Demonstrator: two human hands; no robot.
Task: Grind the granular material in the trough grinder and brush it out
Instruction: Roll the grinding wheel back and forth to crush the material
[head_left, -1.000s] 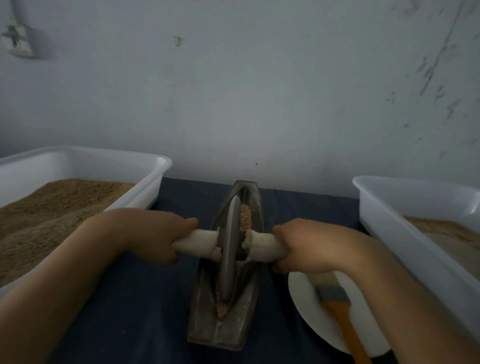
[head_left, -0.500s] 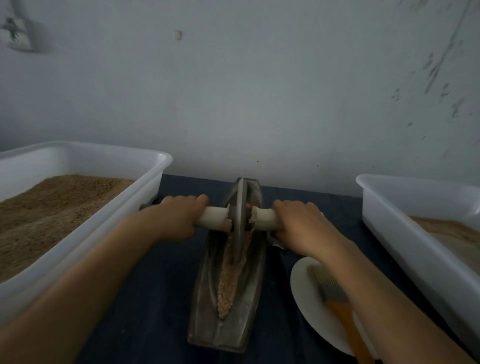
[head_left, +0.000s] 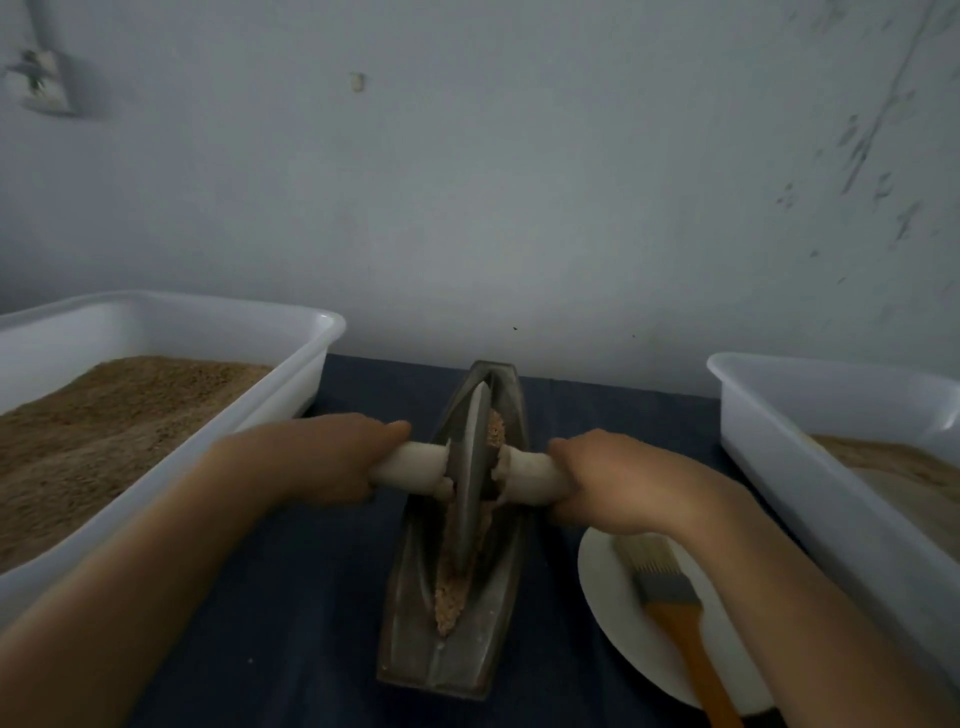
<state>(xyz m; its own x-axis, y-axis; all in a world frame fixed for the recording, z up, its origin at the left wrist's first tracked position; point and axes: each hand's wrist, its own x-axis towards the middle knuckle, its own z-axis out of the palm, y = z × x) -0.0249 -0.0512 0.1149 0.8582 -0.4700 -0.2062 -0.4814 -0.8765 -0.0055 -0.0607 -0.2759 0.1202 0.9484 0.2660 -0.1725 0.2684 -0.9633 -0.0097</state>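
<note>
Here, nearest the viewer and below the right grip, a brush (head_left: 675, 613) with an orange handle lies unused on a white plate (head_left: 602, 587) on the bench (head_left: 291, 623). Between the two grips stands the trough grinder (head_left: 447, 660), its long axis running away from the viewer. The left hand (head_left: 317, 457) is clenched round the left end of the pale axle handle (head_left: 415, 465); the right hand (head_left: 618, 483) is clenched round the right end. Midway between the grips the grinding wheel (head_left: 470, 478) stands upright in the groove. The granular material (head_left: 449, 597) lies in the trough, most of it on the near side of the grips, with a smaller heap just beyond the wheel. Half a second ago the wheel stood at the far end; it has now rolled back toward the middle, so the grinding stroke appears to be under way and brushing not yet begun. Outside the left grip sits a white tub (head_left: 311, 332) of brown grain; outside the right grip sits a second tub (head_left: 753, 415). Farthest off rises a grey wall (head_left: 519, 182).
</note>
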